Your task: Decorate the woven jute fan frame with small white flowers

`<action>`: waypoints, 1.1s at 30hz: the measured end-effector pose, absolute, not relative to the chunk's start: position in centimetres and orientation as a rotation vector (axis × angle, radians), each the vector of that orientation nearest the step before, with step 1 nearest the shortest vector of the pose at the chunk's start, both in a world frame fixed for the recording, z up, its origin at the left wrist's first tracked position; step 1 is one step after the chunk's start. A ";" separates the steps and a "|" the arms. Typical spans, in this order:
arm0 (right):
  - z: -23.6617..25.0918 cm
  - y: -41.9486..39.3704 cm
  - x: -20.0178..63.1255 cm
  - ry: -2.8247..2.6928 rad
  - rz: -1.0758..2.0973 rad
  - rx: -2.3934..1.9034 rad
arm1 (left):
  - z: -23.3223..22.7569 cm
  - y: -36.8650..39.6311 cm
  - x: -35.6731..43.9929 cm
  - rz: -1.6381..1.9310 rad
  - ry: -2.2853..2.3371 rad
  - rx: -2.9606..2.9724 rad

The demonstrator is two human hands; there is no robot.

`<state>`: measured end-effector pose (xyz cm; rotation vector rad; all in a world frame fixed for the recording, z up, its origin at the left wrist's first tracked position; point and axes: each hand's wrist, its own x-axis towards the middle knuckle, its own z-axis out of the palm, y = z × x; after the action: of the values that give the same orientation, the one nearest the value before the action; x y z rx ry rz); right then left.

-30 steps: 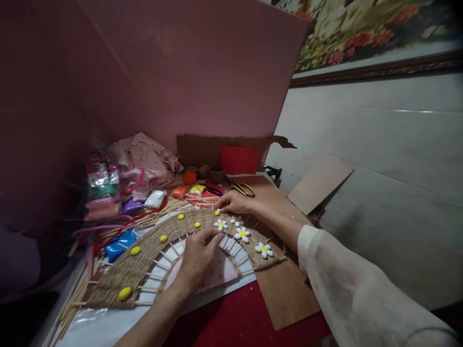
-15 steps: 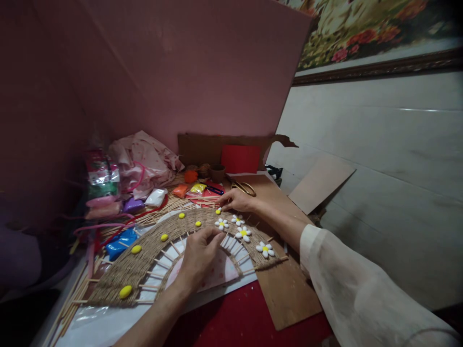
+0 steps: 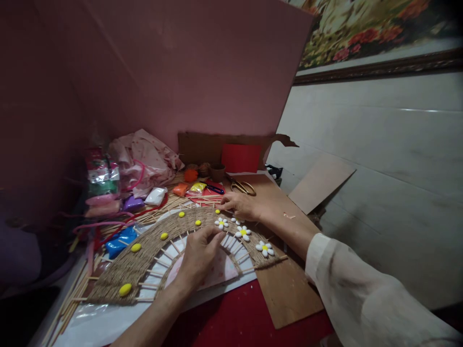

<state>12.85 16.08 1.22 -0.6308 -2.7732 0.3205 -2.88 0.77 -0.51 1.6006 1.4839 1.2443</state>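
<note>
A fan-shaped piece (image 3: 152,255) of woven brown twine on thin sticks lies in front of me. Several yellow discs (image 3: 136,247) and white-petalled flowers with yellow centres (image 3: 243,233) sit on its band. My left hand (image 3: 199,255) hovers over the inner edge, thumb and fingertips pinched; what they hold, if anything, is hidden. At the band's top edge, my right hand (image 3: 241,206) has its fingers drawn together beside a small yellow disc (image 3: 217,211). Its fingertips hide whatever is between them, and the hand partly covers one flower (image 3: 237,220).
Gold-handled scissors (image 3: 243,187) lie on brown board beyond my right hand. Packets of coloured clay, among them a blue packet (image 3: 121,242) and a white packet (image 3: 156,196), lie left with loose sticks. A small brown pot (image 3: 217,172) and a red card (image 3: 240,158) stand behind.
My right hand has shifted slightly right, now covering part of a flower. The white bit seen beside the top yellow disc no longer shows. My left hand has stayed in place.
</note>
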 end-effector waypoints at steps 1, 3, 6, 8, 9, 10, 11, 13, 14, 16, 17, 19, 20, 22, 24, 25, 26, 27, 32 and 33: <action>1.3 15.8 12.9 -2.813 0.247 -0.609 | -0.6 0.8 -2.9 1.243 1.482 1.601; 1.5 15.4 12.9 -2.879 0.092 -0.583 | -0.7 0.8 -2.9 1.236 1.480 1.603; 1.7 15.0 13.0 -2.913 -0.009 -0.566 | -0.7 0.9 -2.8 1.229 1.484 1.604; 1.7 15.0 13.1 -2.923 -0.019 -0.534 | -0.6 0.8 -2.9 1.223 1.486 1.609; 1.6 15.0 13.2 -2.930 -0.017 -0.525 | -0.6 0.8 -2.9 1.221 1.483 1.612; 1.6 15.1 13.2 -2.933 -0.009 -0.533 | -0.5 0.8 -2.9 1.220 1.480 1.615; 1.5 15.2 13.3 -2.926 0.012 -0.563 | -0.5 0.8 -2.9 1.219 1.476 1.619; 1.4 15.5 13.3 -2.879 0.076 -0.672 | -0.6 0.7 -2.9 1.219 1.473 1.626; 1.3 15.6 13.3 -2.850 0.108 -0.728 | -0.6 0.7 -2.9 1.218 1.476 1.630; 1.2 15.7 13.2 -2.804 0.153 -0.800 | -0.6 0.7 -2.9 1.219 1.484 1.633; 1.1 15.7 13.1 -2.795 0.164 -0.815 | -0.6 0.8 -2.9 1.221 1.488 1.634; 1.1 15.5 13.0 -2.780 0.184 -0.834 | -0.6 0.8 -2.9 1.223 1.487 1.633; 1.1 15.4 12.9 -2.769 0.197 -0.845 | -0.6 0.8 -2.9 1.222 1.489 1.633; 1.2 15.2 12.8 -2.745 0.226 -0.871 | -0.5 0.8 -2.9 1.220 1.495 1.635; 1.2 15.1 12.7 -2.722 0.254 -0.898 | -0.5 0.8 -2.8 1.221 1.501 1.638; 1.1 15.1 12.7 -2.710 0.267 -0.912 | -0.5 0.8 -2.8 1.221 1.502 1.640; 1.1 15.1 12.7 -2.696 0.277 -0.927 | -0.5 0.8 -2.8 1.221 1.504 1.642; 1.0 15.2 12.7 -2.681 0.286 -0.942 | -0.4 0.7 -2.8 1.221 1.505 1.645; 0.5 15.2 12.5 -2.633 0.326 -0.962 | -0.5 0.8 -2.8 1.219 1.511 1.651; 0.5 15.1 12.5 -2.633 0.332 -0.952 | -0.5 0.8 -2.8 1.221 1.511 1.652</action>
<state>12.52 15.10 0.48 -0.9518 -2.6329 0.3320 -2.85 0.82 -0.49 1.6521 1.5112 1.2213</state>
